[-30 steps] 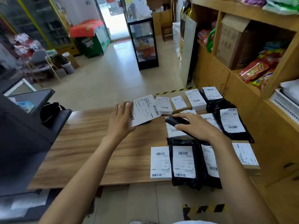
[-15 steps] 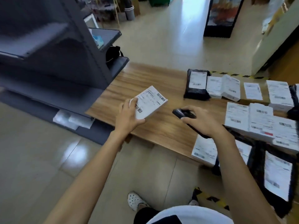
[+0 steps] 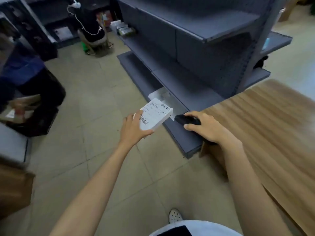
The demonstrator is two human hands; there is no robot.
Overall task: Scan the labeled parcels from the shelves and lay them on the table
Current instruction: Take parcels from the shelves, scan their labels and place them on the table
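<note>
My left hand holds a small white box parcel with a barcode label facing up, over the tiled floor beside the grey shelf unit. My right hand grips a black handheld scanner, its front end pointing left at the parcel's edge. The wooden table lies at the right, and the part in view bears no parcels. A pale plastic bag lies on the bottom grey shelf just behind the parcel.
The grey metal shelf unit fills the upper middle, its nearer shelves mostly bare, with small packets farther back. Dark crates and cardboard stand on the floor at the left. My white shoe shows at the bottom.
The view has swung left from the parcel-covered table to the grey shelves and floor. Both hands kept hold of the white parcel and the scanner and moved closer together.
</note>
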